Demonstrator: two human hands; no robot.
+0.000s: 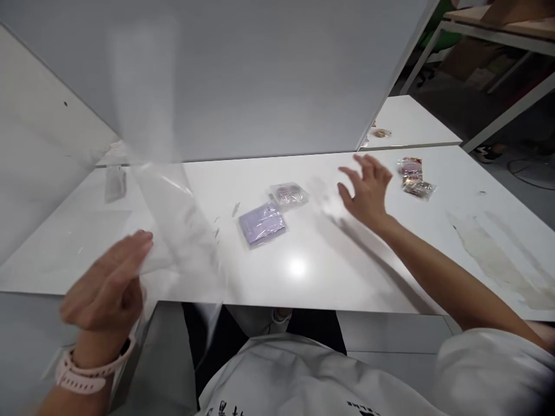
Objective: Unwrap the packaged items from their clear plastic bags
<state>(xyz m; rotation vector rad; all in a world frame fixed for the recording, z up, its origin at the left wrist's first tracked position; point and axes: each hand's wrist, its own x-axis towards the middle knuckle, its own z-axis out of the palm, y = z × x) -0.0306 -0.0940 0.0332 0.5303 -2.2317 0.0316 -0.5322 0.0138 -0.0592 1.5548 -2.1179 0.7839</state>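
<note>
In the head view, the left hand (108, 283) seems to pinch the clear film (182, 231) by its side, lifted at the worktop (329, 271)'s left, probably so the sheet stays unfolded. The right hand (368, 193), bare and loosely spread, hovers farther right; between them lie the purple pack (262, 223) and clear pack (289, 196), perhaps placed within both hands' reach.

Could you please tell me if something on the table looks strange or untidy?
Yes: small loose slivers lie just left of the purple packet, like litter. Toward the table's right end, a dull, uneven strip mars the white surface; I cannot tell whether it is film or stain.
</note>
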